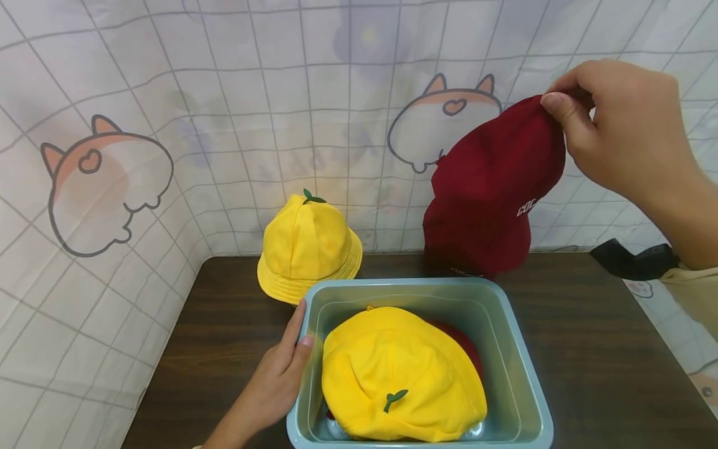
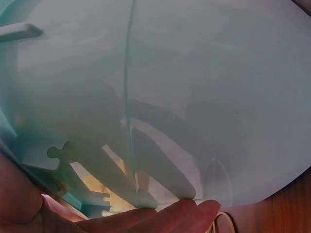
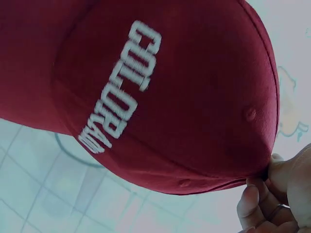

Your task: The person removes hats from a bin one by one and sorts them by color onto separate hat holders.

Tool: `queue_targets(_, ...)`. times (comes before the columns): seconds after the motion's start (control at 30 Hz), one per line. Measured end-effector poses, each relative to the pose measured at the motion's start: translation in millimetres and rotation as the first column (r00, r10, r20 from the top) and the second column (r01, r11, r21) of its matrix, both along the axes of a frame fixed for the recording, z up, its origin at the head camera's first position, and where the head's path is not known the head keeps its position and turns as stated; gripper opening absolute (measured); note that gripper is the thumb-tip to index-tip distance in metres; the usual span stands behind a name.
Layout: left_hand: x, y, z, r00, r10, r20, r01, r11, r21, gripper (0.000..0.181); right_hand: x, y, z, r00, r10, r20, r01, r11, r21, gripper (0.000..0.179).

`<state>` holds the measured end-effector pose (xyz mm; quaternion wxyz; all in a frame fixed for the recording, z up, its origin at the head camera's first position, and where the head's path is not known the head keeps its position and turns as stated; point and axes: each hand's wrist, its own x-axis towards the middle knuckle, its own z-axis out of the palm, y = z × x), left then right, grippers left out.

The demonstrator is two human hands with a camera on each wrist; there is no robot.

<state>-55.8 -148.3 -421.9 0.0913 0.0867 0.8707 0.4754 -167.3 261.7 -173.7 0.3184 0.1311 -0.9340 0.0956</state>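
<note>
My right hand pinches a dark red baseball cap by its crown, raised behind the basin's far right corner. White "COLORADO" lettering crosses the cap's front in the right wrist view. With the thumb at the rim and fingers along the outer wall, my left hand grips the left side of a light blue plastic basin. Inside it a yellow hat with a green sprout partly covers something dark red. In the left wrist view, fingers lie against the basin's wall.
Another yellow bucket hat with a sprout stands on the dark wooden table, behind the basin's far left corner. More red fabric with white marks shows low behind the basin. A grid-patterned cloth hangs at the back.
</note>
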Motion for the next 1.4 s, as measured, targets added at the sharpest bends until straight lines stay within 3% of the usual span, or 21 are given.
queue_targets(0.37,0.3,-0.4,-0.8,1.0,0.002,-0.004,-0.002,1.0,0.002,0.059,-24.5,4,2.2,0.994,-0.062,0.093,0.063,0.998,-0.015,0.041)
queue_targets(0.7,0.9,0.8,-0.3,1.0,0.01,0.01,-0.01,1.0,0.012,0.058,-50.8,-5,-18.4,0.984,-0.032,0.174,0.033,0.999,-0.002,0.037)
queue_targets(0.97,0.8,1.2,-1.1,1.0,0.011,0.009,-0.011,1.0,0.017,0.058,-60.2,-8,-42.8,0.988,-0.018,0.155,0.013,0.999,0.037,0.031)
queue_targets(1.23,0.3,1.7,-0.8,1.0,0.009,0.002,-0.009,1.0,0.007,0.058,-59.0,-1,-66.0,0.997,0.019,0.069,-0.024,0.997,0.072,0.024)
queue_targets(1.4,-0.1,1.6,-0.9,1.0,0.008,0.006,-0.008,1.0,0.014,0.057,-56.7,6,-77.9,0.997,0.016,0.073,-0.022,0.997,0.079,0.023)
